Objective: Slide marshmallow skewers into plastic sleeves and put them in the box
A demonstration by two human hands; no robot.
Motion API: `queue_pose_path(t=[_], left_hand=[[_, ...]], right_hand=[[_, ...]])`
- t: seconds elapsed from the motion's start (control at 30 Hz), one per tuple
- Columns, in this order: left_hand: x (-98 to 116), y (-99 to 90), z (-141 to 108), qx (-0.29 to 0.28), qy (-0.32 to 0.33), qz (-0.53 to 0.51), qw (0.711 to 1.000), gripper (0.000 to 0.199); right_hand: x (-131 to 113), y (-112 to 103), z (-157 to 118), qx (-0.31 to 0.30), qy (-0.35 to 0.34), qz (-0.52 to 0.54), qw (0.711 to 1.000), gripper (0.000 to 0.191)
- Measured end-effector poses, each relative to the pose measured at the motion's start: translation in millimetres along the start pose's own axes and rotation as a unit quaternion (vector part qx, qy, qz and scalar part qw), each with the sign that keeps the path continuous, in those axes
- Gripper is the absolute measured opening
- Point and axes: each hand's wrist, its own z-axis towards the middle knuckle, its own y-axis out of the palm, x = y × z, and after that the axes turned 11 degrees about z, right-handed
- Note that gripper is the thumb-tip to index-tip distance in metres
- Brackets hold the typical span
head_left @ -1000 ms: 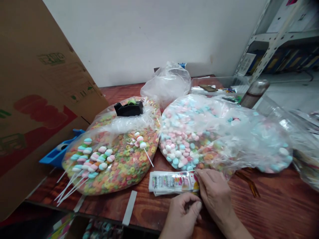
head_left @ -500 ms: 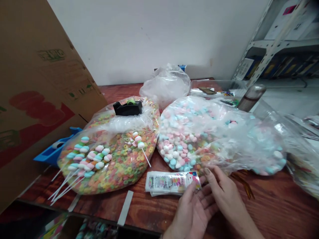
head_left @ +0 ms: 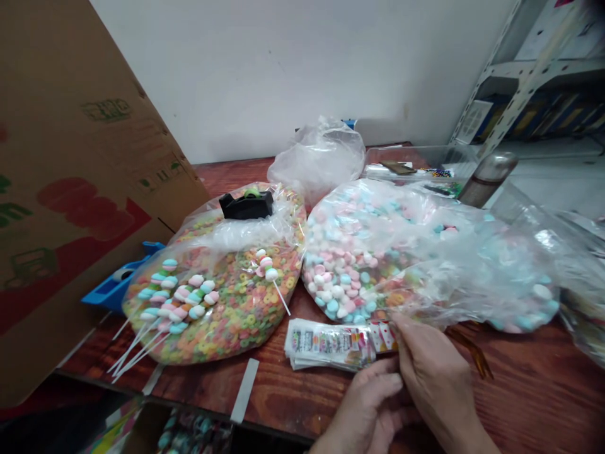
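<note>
A stack of printed clear plastic bags (head_left: 326, 343) lies on the table in front of me. My right hand (head_left: 437, 372) pinches the red-patterned end of the top bag between thumb and fingers. Just below, my left hand (head_left: 371, 403) is closed, its fingers curled together close to the right hand. Whatever is in the left fingers is hidden. Behind the stack rests a large clear bag of pastel marshmallows (head_left: 338, 293). To its left lies a large bag of ring-shaped candies (head_left: 241, 315), with several marshmallow skewers (head_left: 182, 299) and a single skewer (head_left: 269, 271) on top.
A black tape dispenser (head_left: 248, 205) sits on the ring candy bag. A blue tape dispenser (head_left: 111, 284) stands beside a cardboard box (head_left: 70, 157) at left. At the back are a crumpled plastic bag (head_left: 319, 151), a clear tray (head_left: 420, 156) and a metal bottle (head_left: 489, 180).
My right hand has closed on the top bag's end, which now sticks out to the right of the stack. My left hand's fingers, more spread before, have curled in. The view has shifted slightly.
</note>
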Motion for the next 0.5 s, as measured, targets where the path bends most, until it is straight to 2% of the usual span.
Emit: queue_pose_path(t=[0.03, 0.1, 0.23, 0.3, 0.37, 0.43, 0.5], left_hand=[[1.0, 4.7, 0.4, -0.019, 0.001, -0.011, 1.000, 0.035], [3.0, 14.1, 2.9, -0.044, 0.016, -0.060, 0.997, 0.043], [13.1, 27.9, 13.0, -0.006, 0.096, -0.161, 0.982, 0.034], [21.1, 32.0, 18.7, 0.036, 0.135, -0.136, 0.981, 0.026], [28.6, 34.9, 23.1, 0.084, 0.161, -0.081, 0.980, 0.022], [34.7, 36.5, 24.8, 0.132, 0.181, -0.026, 0.974, 0.019], [39.4, 36.3, 23.6, 0.170, 0.195, 0.017, 0.966, 0.020]], right_hand=[[-0.1, -6.3, -0.9, 0.026, -0.035, -0.011, 0.999, 0.028], [-2.6, -20.0, -0.9, 0.058, -0.026, -0.003, 0.998, 0.029], [-10.8, -42.5, 4.7, 0.086, 0.110, 0.073, 0.987, 0.022], [-11.9, -45.8, 7.8, 0.068, 0.175, 0.162, 0.969, 0.023], [-10.4, -43.8, 9.3, 0.045, 0.228, 0.269, 0.935, 0.026], [-7.7, -39.3, 8.7, 0.018, 0.253, 0.344, 0.904, 0.026], [-5.8, -35.6, 6.4, -0.015, 0.261, 0.370, 0.892, 0.024]])
